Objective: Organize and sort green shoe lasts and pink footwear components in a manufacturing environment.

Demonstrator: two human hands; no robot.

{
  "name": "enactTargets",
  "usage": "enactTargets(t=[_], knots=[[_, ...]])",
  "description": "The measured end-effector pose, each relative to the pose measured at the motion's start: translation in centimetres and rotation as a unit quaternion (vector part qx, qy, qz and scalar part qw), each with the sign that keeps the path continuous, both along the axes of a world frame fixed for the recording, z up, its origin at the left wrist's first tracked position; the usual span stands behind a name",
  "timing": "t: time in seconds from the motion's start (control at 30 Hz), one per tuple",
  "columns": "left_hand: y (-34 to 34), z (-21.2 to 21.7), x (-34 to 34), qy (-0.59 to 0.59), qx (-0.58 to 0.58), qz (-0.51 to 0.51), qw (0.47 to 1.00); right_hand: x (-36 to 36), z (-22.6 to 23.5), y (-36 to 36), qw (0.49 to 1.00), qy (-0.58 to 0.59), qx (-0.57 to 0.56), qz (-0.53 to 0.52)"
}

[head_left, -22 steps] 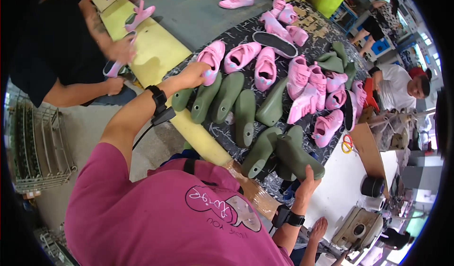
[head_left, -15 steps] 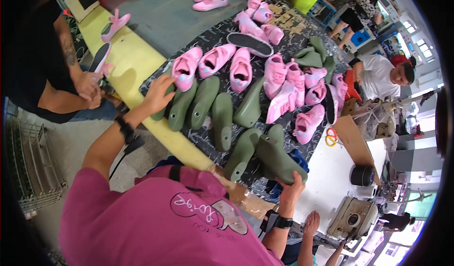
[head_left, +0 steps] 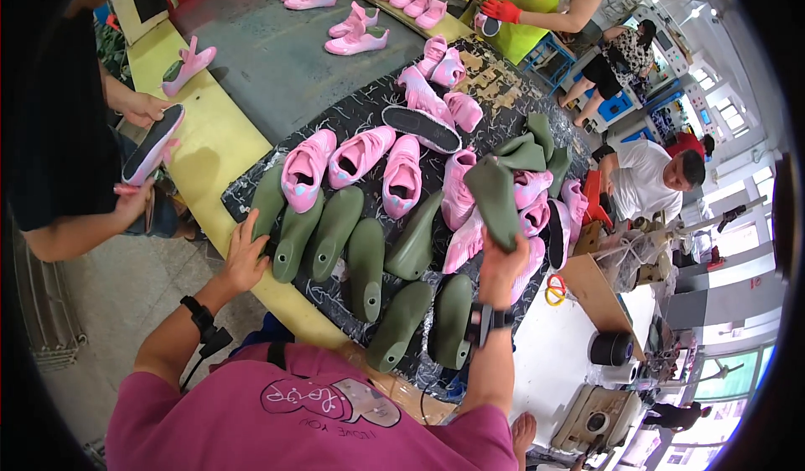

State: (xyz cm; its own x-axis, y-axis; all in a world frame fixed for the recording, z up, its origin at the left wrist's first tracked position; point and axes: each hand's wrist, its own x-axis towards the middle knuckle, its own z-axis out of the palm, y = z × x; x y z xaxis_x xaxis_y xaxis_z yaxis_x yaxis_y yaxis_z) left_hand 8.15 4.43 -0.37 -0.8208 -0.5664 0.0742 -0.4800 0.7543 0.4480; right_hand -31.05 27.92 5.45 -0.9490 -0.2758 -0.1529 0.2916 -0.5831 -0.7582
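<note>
while the right hand [head_left: 501, 261] lifts one green shoe last [head_left: 495, 199] above the pile, it is better to keep the grip firm around the narrow end, because the heavy part hangs over the pink shoes [head_left: 402, 173] and could knock them. the right grip is closed around this last; the forearm rises steeply from the near edge, wrist bent a little to the left. the left hand [head_left: 245, 257] lies flat, fingers spread and holding nothing, and it touches the leftmost green last [head_left: 268, 203] in the near row on the bench [head_left: 369, 111]. the left arm is stretched far and to the left, with a dark wristband [head_left: 198, 313].
</note>
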Motion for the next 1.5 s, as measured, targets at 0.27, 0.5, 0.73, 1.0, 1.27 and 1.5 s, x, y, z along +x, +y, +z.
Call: enactTargets(t=[0.27,0.5,0.73,1.0,1.27,1.5], knots=[[-0.1,-0.5,-0.7,0.003,-0.003,0.003,1.0,-7.7,1.8,-7.5,0.984,0.023,0.067,0.165],[-0.6,-1.1,-0.9,0.049,-0.034,0.004,0.998,9.5,-2.8,3.1,0.73,0.424,0.509,0.165],[2.8,-1.3,-2.0,0.078,-0.04,0.104,0.991,21.0,-2.4,10.6,0.635,0.26,0.654,0.319],[3.5,-1.9,-2.6,0.003,-0.084,0.13,0.988,21.5,-4.4,4.7,0.583,0.304,0.686,0.311],[1.2,-2.4,-1.2,0.005,-0.087,0.126,0.988,21.8,-4.8,0.2,0.621,0.297,0.61,0.393],[-1.5,-2.7,-0.6,0.014,-0.107,0.148,0.983,22.8,-4.4,-2.5,0.628,0.32,0.576,0.414]])
